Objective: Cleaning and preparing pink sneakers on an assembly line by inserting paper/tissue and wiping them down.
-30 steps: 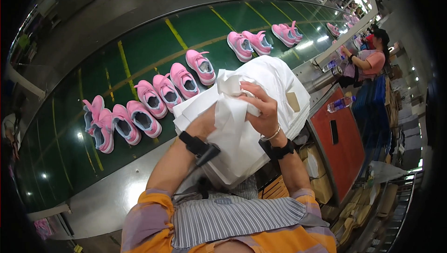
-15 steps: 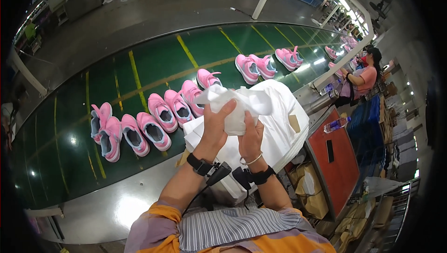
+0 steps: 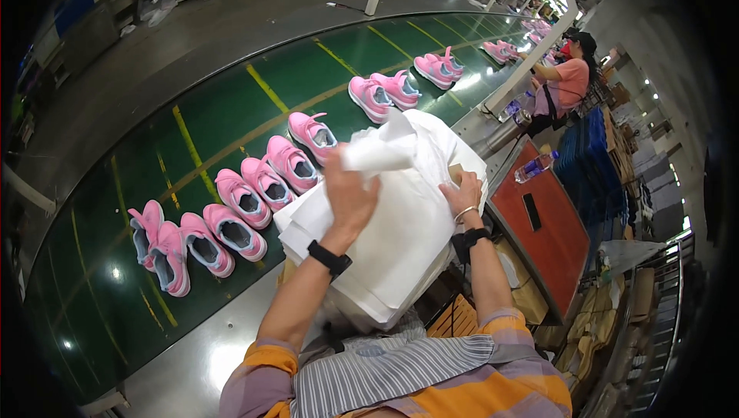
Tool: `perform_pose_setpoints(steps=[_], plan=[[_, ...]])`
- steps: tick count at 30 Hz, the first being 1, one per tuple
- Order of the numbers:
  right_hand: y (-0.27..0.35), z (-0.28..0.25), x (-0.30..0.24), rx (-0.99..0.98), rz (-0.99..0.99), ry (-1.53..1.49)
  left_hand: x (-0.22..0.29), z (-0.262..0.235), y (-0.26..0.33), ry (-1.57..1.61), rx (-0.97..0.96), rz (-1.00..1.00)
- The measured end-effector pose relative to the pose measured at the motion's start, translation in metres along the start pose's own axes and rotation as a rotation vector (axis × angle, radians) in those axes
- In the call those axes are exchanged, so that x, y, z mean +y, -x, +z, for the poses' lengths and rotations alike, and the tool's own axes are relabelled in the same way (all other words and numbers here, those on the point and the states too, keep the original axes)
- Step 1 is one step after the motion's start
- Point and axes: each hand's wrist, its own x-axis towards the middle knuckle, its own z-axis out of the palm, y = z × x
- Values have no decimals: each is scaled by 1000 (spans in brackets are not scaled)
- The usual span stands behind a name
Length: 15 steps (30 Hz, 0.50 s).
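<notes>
My left hand point(image 3: 351, 201) is raised over the near side of a white paper stack, its fingers closed on a rolled sheet of white tissue paper point(image 3: 379, 153), slightly blurred. Flat, loose white sheets point(image 3: 377, 241) make up the stack in front of me. At its right edge my right hand point(image 3: 464, 193) rests on the paper with thumb and fingers apart, beside a small tan piece point(image 3: 456, 172) partly covered by the fingers. Just beyond the left hand, a pink shoe point(image 3: 312, 137) stands on the green conveyor belt point(image 3: 231, 122).
More pink shoes point(image 3: 240, 232) stand along the belt. A red-topped table point(image 3: 539, 241) to the right carries a bottle point(image 3: 536, 166) and a dark phone-like object point(image 3: 532, 212). Past a white post, a person in a pink top point(image 3: 568, 83) works beside the belt.
My hands have separated: the left moved left with the white paper, now rolled, and the right went to the stack's right edge. The whole view has shifted.
</notes>
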Motion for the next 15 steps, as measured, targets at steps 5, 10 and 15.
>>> perform_pose_setpoints(steps=[5,10,15], plan=[[22,24,8,-139,-67,-520,18,51,27,-73,-532,-78],[36,21,-5,-338,-35,-988,18,62,37,-198,-428,-55],[24,21,-8,-16,-102,-221,20,62,28,-308,-474,-73]])
